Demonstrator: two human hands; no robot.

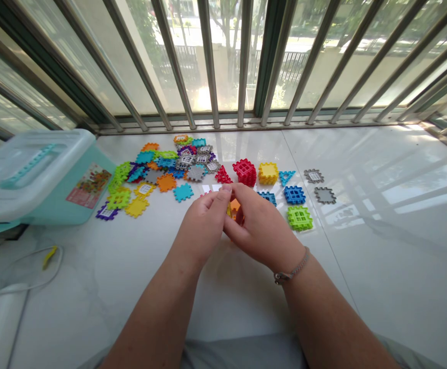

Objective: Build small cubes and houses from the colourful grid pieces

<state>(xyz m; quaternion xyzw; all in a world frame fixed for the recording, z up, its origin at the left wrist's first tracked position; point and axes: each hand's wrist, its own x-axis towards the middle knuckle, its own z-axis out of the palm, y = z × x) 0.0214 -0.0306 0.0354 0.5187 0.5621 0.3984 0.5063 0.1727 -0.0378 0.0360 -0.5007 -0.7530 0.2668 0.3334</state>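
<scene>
Hands (258, 225) grip orange block (235, 206), well apart from windowsill (246, 124).

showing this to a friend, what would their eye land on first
The two hands in the middle catch the eye first, the left hand and the right hand, holding a small orange and yellow tile assembly between them. Just beyond lies a bright spread of interlocking plastic tiles, with a red tile cube standing out. A pale teal storage box sits at left, and metal window bars run across the top.
</scene>
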